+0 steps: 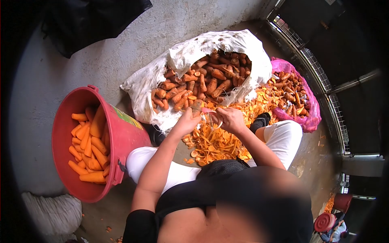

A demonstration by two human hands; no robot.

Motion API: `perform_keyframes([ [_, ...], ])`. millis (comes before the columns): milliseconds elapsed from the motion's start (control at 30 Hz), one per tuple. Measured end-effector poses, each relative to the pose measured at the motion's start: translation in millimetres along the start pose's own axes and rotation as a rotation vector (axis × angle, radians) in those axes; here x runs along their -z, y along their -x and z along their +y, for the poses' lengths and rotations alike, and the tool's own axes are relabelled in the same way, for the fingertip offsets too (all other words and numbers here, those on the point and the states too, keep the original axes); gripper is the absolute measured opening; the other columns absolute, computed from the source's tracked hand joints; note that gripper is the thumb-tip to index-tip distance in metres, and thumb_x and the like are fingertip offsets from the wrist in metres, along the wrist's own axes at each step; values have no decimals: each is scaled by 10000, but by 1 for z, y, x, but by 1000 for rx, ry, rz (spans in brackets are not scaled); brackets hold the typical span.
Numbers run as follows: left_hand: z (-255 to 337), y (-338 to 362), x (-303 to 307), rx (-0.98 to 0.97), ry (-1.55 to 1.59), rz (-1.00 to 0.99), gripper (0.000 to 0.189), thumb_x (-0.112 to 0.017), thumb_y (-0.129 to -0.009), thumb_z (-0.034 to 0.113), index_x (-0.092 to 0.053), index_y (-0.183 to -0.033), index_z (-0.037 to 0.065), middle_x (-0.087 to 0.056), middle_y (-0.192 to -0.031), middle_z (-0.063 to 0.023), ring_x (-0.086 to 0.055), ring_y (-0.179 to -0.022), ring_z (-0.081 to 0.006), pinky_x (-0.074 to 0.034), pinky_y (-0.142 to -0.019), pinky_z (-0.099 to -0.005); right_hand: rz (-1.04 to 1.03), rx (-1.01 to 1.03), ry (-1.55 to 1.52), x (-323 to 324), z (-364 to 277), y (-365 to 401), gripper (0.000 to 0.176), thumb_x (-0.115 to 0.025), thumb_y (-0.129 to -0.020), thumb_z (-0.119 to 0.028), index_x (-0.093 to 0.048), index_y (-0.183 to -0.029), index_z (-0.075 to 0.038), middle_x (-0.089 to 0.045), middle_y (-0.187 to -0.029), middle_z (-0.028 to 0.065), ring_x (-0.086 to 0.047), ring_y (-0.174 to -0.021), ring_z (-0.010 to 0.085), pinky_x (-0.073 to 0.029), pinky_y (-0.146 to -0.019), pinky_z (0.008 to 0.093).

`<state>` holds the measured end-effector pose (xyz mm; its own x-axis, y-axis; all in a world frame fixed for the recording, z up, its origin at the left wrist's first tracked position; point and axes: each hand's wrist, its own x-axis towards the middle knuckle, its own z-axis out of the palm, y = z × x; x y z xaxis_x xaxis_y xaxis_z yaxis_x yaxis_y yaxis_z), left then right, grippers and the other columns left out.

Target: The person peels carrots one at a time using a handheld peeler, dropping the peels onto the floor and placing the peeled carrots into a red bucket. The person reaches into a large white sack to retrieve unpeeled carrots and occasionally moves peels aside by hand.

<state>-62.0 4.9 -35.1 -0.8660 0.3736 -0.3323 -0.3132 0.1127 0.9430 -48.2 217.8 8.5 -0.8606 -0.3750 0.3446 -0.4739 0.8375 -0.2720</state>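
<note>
My left hand point(188, 122) is closed in front of the sack's opening. A blurred brownish shape shows at its fingertips, but what it grips is not clear. Close beside it, my right hand point(230, 120) is closed around a pale, loop-shaped tool point(219, 122) that looks like a peeler. Both hands are held above a heap of orange carrot peelings point(219, 146) on the floor. Beyond them lies a torn white sack point(184, 54) full of unpeeled, soil-stained carrots point(212, 83). Peeled carrots point(95, 148) fill part of a red bucket point(129, 139) on the left.
A pink plastic bag point(313, 111) of carrot pieces stands right of the sack. Behind are a grey wall point(202, 16) and a drain grate point(320, 69). Black cloth point(91, 24) hangs upper left; a pale sack point(54, 214) lies lower left. Another person point(336, 232) is at lower right.
</note>
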Motion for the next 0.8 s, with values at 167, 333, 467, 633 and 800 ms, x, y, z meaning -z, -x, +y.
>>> perform_keyframes([
  [167,48,30,-6,63,108,-124,573,-554,-825,54,-324,-1341,-45,-542,-1193,-127,-518,-1098,-172,-404,-929,-273,-307,-552,64,-7,74,9,319,-541,-881,-473,-633,-946,-175,-621,-646,102,-614,-544,259,-472,-478,378],
  [333,58,29,-2,166,73,-85,641,-557,-826,30,-255,-1389,-20,-497,-1262,-142,-476,-1163,-178,-361,-979,-274,-318,-992,-90,-47,163,79,540,-492,-868,-586,-652,-922,-74,-642,-723,133,-639,-660,211,-490,-567,379],
  [467,28,11,-2,-47,105,-29,651,-572,-832,34,-250,-1397,-5,-482,-1279,-151,-501,-1136,-203,-385,-966,-303,-379,-999,-366,-55,140,88,622,-514,-854,-587,-655,-1033,-8,-647,-738,190,-643,-716,263,-486,-626,363],
  [633,5,3,4,-177,-270,94,643,-597,-850,159,-280,-1379,-25,-549,-1204,-232,-561,-1100,-329,-430,-930,-362,70,-656,-173,-63,88,68,385,-538,-882,-462,-635,-1101,-160,-674,-753,114,-647,-615,223,-492,-558,365],
  [800,11,6,-4,-108,-562,228,564,-609,-832,260,-410,-1274,-28,-589,-1106,-272,-574,-1034,-398,-455,-877,-421,1,-258,-146,-17,3,30,259,-625,-849,-385,-574,-845,-131,-603,-629,64,-609,-544,217,-465,-484,349],
])
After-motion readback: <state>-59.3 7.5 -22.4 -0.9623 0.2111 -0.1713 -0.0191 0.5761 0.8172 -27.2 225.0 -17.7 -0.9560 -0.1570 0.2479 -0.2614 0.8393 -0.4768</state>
